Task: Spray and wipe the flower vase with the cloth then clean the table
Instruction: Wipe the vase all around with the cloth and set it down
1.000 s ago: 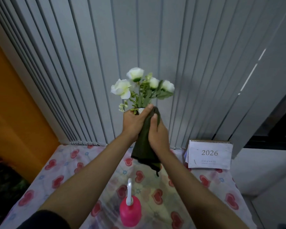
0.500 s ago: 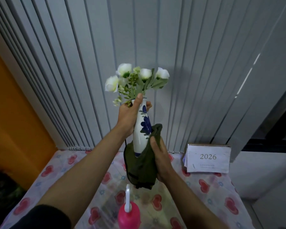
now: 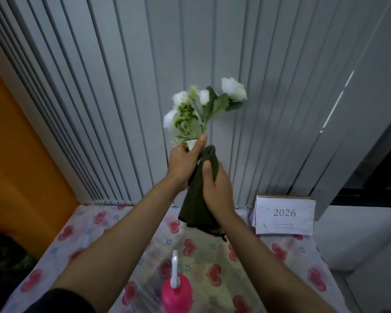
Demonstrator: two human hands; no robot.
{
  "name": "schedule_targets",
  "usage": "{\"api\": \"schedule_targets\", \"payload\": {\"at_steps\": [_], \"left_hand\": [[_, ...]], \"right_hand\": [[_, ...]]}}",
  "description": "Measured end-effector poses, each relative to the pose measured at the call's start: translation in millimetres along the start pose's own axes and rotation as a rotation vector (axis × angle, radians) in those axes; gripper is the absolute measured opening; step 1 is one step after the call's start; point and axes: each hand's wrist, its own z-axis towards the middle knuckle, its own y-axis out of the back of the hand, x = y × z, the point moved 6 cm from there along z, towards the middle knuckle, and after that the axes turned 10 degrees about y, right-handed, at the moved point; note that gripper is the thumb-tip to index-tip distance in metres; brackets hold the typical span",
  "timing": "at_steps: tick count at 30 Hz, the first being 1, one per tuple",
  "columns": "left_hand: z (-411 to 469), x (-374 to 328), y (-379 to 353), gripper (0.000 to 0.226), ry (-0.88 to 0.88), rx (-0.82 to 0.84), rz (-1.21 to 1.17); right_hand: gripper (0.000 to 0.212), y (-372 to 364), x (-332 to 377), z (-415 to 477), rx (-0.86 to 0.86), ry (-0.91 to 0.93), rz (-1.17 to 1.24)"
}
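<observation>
I hold the flower vase (image 3: 191, 143) up in the air above the table; only its white rim shows. White artificial flowers (image 3: 203, 105) with green leaves lean out of it to the right. My left hand (image 3: 182, 164) grips the vase neck, thumb up at the rim. My right hand (image 3: 215, 188) presses a dark green cloth (image 3: 198, 210) around the vase body, hiding it. A pink spray bottle (image 3: 176, 294) with a white nozzle stands on the table near me.
The table (image 3: 95, 240) wears a cloth printed with red hearts. A white 2026 desk calendar (image 3: 284, 215) stands at its back right. Grey vertical blinds (image 3: 145, 75) hang behind, an orange wall (image 3: 16, 159) lies left, and the table's right edge drops to a white ledge.
My right hand slid the cloth back up over the vase, covering the blue-and-white body that showed half a second ago. The flowers swung to the right.
</observation>
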Motion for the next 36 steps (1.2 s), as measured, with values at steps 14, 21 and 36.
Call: {"api": "schedule_targets", "payload": {"at_steps": [14,21,36], "left_hand": [[2.8,0.8,11.8,0.047,0.009,0.000,-0.147],[-2.7,11.9,12.4,0.045,0.015,0.003,0.009],[0.9,8.2,21.6,0.058,0.032,0.089,-0.022]], "right_hand": [[0.062,-14.5,-34.2,-59.6,0.009,-0.070,0.095],[0.057,-11.3,-9.5,-22.1,0.022,0.043,-0.083],[0.069,-35.4,-55.1,-82.7,0.017,-0.414,0.379]]}}
